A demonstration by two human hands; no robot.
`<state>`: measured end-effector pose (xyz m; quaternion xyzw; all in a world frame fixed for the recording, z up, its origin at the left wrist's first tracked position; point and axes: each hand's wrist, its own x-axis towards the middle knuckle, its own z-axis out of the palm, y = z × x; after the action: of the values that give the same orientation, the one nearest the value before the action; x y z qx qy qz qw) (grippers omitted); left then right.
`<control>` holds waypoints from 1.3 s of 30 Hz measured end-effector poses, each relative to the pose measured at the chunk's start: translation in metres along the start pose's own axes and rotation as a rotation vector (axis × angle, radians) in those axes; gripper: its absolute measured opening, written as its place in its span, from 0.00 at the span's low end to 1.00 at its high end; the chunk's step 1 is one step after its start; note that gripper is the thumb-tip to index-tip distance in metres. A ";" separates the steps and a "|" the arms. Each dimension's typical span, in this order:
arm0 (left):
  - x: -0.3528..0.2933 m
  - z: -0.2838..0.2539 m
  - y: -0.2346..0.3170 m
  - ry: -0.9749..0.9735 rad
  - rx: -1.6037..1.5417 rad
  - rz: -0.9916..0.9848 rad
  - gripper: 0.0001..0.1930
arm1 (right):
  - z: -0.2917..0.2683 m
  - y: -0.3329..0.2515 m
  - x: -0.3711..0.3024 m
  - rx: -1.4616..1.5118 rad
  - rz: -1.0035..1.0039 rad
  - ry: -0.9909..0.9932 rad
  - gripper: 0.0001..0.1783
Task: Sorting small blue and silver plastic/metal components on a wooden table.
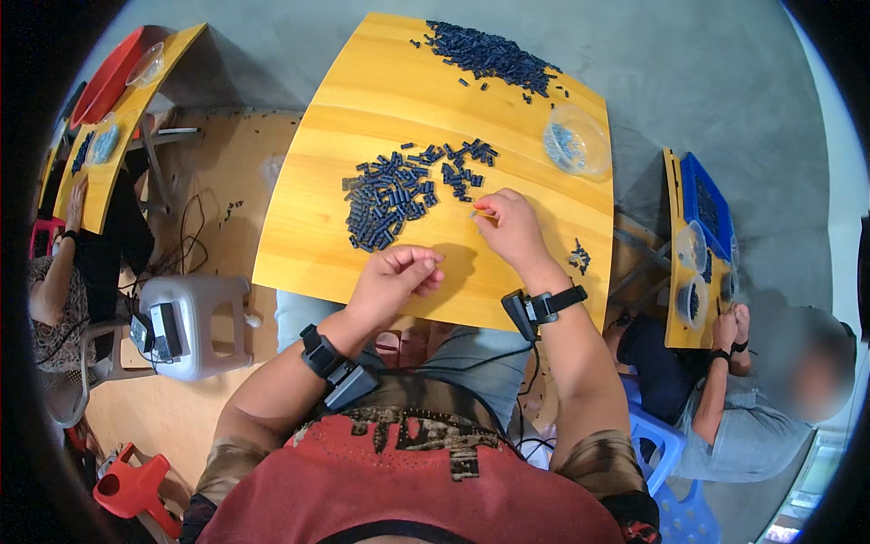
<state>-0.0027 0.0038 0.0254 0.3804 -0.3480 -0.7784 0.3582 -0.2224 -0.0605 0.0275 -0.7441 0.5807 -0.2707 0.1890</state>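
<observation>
Over the near part of the wooden table (313, 213), my right hand (513, 231) pinches a small, thin yellowish piece (487, 215) with a pale tip. My left hand (399, 275) is lower and to the left, fingers curled and thumb against the forefinger; what they hold, if anything, is too small to make out. Just beyond my hands lies a pile of small dark cylindrical pieces (390, 198), with a looser group of the same pieces (460, 172) on its right. To the right of my right hand is a little heap of tiny dark and pale parts (579, 257).
A large heap of dark pieces (489, 56) covers the table's far edge. A clear plastic bowl (594, 145) with small pale-blue parts stands at the right. People work at side tables; a grey stool (195, 326) and red stool (136, 485) stand left, a blue chair (666, 444) right.
</observation>
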 end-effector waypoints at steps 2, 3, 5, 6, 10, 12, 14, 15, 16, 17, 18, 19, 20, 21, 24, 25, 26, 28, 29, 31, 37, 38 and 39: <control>0.009 -0.003 -0.005 0.032 0.036 0.089 0.09 | 0.001 0.001 0.000 -0.058 -0.046 0.014 0.06; 0.013 -0.005 -0.008 0.037 0.045 0.103 0.09 | 0.001 0.000 0.000 -0.120 -0.095 0.034 0.06; 0.017 -0.011 -0.011 0.042 0.056 0.111 0.09 | 0.000 -0.002 0.000 -0.126 -0.117 0.034 0.05; 0.018 -0.014 -0.011 0.024 0.059 0.115 0.09 | -0.002 -0.003 0.000 -0.137 -0.140 0.038 0.04; 0.021 -0.016 -0.010 -0.008 0.032 0.109 0.09 | -0.006 -0.003 0.001 -0.106 -0.032 -0.026 0.02; 0.022 -0.016 -0.009 -0.005 0.038 0.114 0.08 | -0.007 0.000 0.001 -0.136 -0.033 -0.021 0.02; 0.021 -0.015 -0.010 -0.001 0.041 0.122 0.08 | -0.007 0.002 0.000 -0.124 -0.030 -0.015 0.02; 0.021 -0.016 -0.009 -0.004 0.035 0.121 0.08 | -0.007 0.003 0.001 -0.114 -0.033 -0.004 0.03; 0.022 -0.016 -0.009 -0.007 0.028 0.120 0.08 | -0.008 0.004 0.002 -0.115 -0.034 -0.007 0.03; 0.022 -0.016 -0.009 -0.006 0.026 0.122 0.08 | -0.009 0.005 0.002 -0.090 -0.011 -0.026 0.03; 0.022 -0.016 -0.009 -0.003 0.026 0.118 0.08 | -0.009 0.005 0.003 -0.065 0.013 -0.047 0.03; 0.021 -0.017 -0.009 0.000 0.027 0.114 0.08 | -0.011 0.004 0.004 -0.066 0.010 -0.051 0.03; 0.021 -0.017 -0.009 0.003 0.023 0.116 0.08 | -0.014 0.003 0.005 -0.095 0.008 -0.095 0.04; 0.021 -0.017 -0.009 -0.003 0.028 0.109 0.08 | -0.017 0.002 0.007 -0.124 0.004 -0.137 0.05; 0.021 -0.017 -0.008 -0.010 0.019 0.110 0.08 | -0.027 0.007 0.013 -0.056 0.026 -0.131 0.06; 0.021 -0.017 -0.008 -0.014 0.008 0.113 0.08 | -0.030 0.008 0.017 -0.059 0.021 -0.133 0.06; 0.021 -0.018 -0.008 -0.012 0.004 0.118 0.08 | -0.034 0.009 0.023 -0.098 0.047 -0.099 0.06; 0.021 -0.020 -0.011 -0.017 0.020 0.104 0.08 | -0.035 0.011 0.035 -0.139 0.070 -0.067 0.06; 0.021 -0.021 -0.011 -0.015 0.017 0.108 0.08 | -0.034 0.014 0.041 -0.142 0.097 -0.042 0.06; 0.021 -0.020 -0.010 -0.022 0.026 0.116 0.09 | -0.031 0.018 0.052 -0.149 0.123 -0.017 0.06; 0.021 -0.017 -0.007 0.015 0.006 0.103 0.07 | -0.005 0.017 0.073 -0.283 0.211 0.075 0.07; 0.021 -0.017 -0.008 0.019 0.006 0.104 0.07 | -0.002 0.015 0.074 -0.340 0.246 0.063 0.08; 0.021 -0.018 -0.009 0.003 0.014 0.115 0.08 | -0.001 0.013 0.075 -0.398 0.280 0.053 0.08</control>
<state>0.0000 -0.0139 0.0028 0.3635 -0.3740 -0.7536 0.4002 -0.2193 -0.1365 0.0341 -0.6715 0.7249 -0.1417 0.0591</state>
